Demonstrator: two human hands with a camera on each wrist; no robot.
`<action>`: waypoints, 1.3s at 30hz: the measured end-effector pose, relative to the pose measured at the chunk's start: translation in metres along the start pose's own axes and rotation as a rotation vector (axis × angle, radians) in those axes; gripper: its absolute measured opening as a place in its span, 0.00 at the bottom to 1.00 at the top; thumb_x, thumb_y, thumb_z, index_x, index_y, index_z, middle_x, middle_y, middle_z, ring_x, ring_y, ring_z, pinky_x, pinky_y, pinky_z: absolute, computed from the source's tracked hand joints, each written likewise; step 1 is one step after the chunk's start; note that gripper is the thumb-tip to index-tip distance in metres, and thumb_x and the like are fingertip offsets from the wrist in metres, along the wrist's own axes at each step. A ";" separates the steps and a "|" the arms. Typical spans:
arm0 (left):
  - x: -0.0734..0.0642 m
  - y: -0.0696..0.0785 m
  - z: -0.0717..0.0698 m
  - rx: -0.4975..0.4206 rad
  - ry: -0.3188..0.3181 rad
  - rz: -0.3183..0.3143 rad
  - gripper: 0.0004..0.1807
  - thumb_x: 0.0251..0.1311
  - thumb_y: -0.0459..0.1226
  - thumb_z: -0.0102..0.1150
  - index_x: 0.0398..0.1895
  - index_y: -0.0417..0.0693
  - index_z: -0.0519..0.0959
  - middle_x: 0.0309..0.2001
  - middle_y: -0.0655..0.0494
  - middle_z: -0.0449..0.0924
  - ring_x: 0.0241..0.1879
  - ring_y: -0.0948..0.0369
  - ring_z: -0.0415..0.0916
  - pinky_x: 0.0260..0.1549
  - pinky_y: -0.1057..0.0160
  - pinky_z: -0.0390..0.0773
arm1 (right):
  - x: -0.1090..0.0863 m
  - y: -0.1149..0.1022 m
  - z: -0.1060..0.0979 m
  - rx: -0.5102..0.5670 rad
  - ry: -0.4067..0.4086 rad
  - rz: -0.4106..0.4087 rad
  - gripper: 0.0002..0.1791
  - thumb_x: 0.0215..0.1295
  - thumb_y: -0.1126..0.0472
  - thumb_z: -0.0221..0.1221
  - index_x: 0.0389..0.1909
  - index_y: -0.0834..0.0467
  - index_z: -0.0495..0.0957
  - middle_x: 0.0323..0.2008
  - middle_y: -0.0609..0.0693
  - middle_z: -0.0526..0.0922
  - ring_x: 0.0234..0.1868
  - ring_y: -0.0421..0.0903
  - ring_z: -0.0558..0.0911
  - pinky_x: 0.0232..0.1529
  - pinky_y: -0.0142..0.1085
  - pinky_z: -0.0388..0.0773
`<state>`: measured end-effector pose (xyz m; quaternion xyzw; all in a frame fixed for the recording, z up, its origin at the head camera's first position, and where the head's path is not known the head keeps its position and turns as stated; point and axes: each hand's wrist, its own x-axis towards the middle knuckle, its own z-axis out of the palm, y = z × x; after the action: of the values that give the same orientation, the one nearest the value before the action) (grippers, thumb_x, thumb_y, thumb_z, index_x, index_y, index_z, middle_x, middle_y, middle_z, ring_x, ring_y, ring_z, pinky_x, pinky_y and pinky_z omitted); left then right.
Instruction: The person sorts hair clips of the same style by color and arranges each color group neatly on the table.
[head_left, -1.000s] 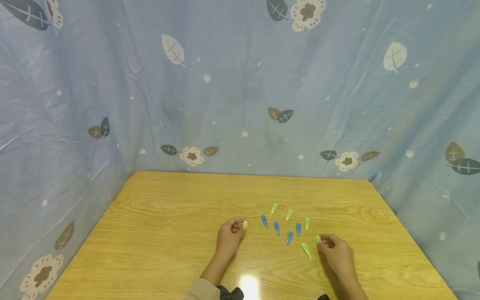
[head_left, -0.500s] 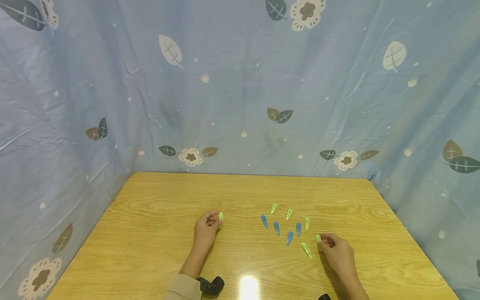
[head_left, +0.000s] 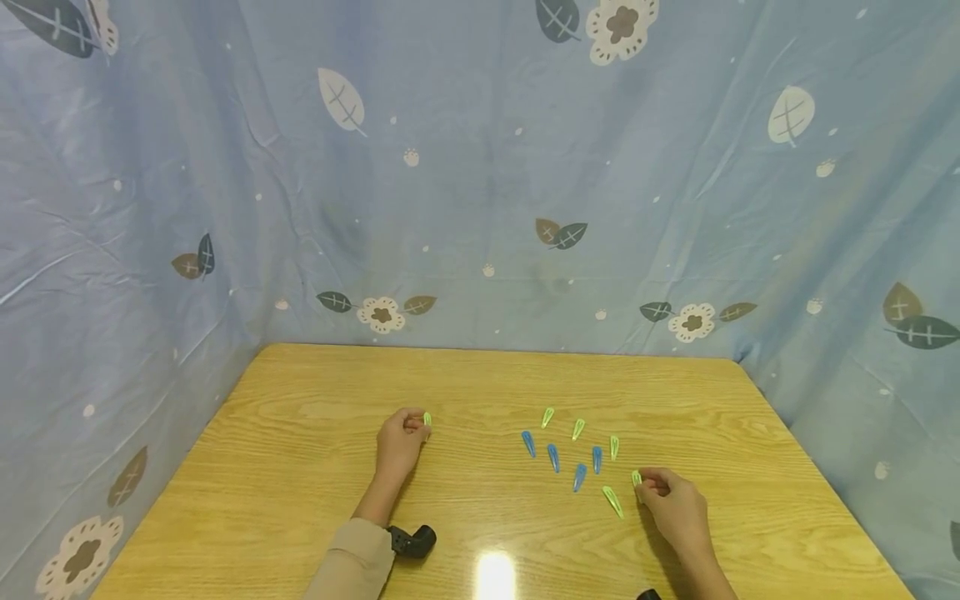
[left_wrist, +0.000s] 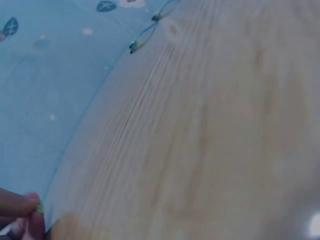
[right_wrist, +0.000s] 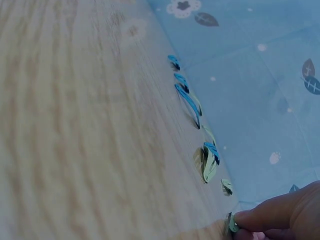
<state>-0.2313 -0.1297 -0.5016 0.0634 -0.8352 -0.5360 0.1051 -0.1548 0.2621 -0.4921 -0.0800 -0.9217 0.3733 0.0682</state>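
On the left half of the table, my left hand (head_left: 399, 443) pinches a light green snap hair clip (head_left: 427, 421) between thumb and fingers. The left wrist view shows just the fingertips and a sliver of that green clip (left_wrist: 39, 207) at the lower left. My right hand (head_left: 677, 510) pinches another green hair clip (head_left: 637, 477), close over the wood at the right of the group; its green edge (right_wrist: 232, 223) shows in the right wrist view. Between the hands lie several blue hair clips, one at the left end (head_left: 528, 443), and several green ones, the nearest tilted (head_left: 612, 502).
The wooden table (head_left: 315, 492) is backed by a blue patterned curtain (head_left: 450, 192) along its far edge and both sides. A bright light reflection (head_left: 496, 575) shows at the front. A black wrist camera (head_left: 412, 542) sits on the left forearm.
My left hand has moved left and a little farther from me, carrying its green hair clip away from the others. The right hand and the clips on the table have stayed put.
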 end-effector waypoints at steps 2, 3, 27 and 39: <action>0.002 0.003 0.001 0.039 -0.010 0.002 0.12 0.57 0.27 0.62 0.45 0.32 0.79 0.30 0.50 0.79 0.31 0.57 0.76 0.30 0.62 0.76 | 0.000 0.001 0.001 -0.002 0.008 -0.002 0.14 0.61 0.66 0.61 0.45 0.70 0.80 0.33 0.53 0.83 0.36 0.49 0.81 0.30 0.28 0.74; 0.003 0.005 0.001 0.059 -0.017 0.004 0.12 0.56 0.27 0.62 0.44 0.31 0.79 0.30 0.49 0.79 0.31 0.56 0.76 0.30 0.61 0.76 | 0.000 0.001 0.001 -0.001 0.014 -0.004 0.14 0.60 0.66 0.61 0.45 0.70 0.80 0.33 0.53 0.83 0.36 0.49 0.81 0.30 0.28 0.74; 0.010 0.009 0.002 0.223 -0.042 0.022 0.14 0.55 0.30 0.65 0.43 0.31 0.80 0.34 0.44 0.80 0.36 0.51 0.77 0.35 0.54 0.78 | 0.000 0.000 0.002 0.008 0.014 0.004 0.14 0.60 0.66 0.60 0.46 0.69 0.80 0.34 0.54 0.82 0.37 0.49 0.81 0.31 0.29 0.74; 0.008 -0.006 -0.006 0.106 -0.092 0.107 0.13 0.56 0.29 0.64 0.45 0.37 0.82 0.34 0.51 0.77 0.34 0.58 0.72 0.34 0.61 0.74 | 0.000 -0.002 0.001 0.005 0.007 0.013 0.14 0.60 0.66 0.60 0.46 0.69 0.80 0.34 0.53 0.82 0.36 0.48 0.80 0.30 0.28 0.73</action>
<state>-0.2379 -0.1399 -0.5040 -0.0008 -0.8686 -0.4870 0.0917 -0.1552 0.2599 -0.4914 -0.0870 -0.9200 0.3758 0.0694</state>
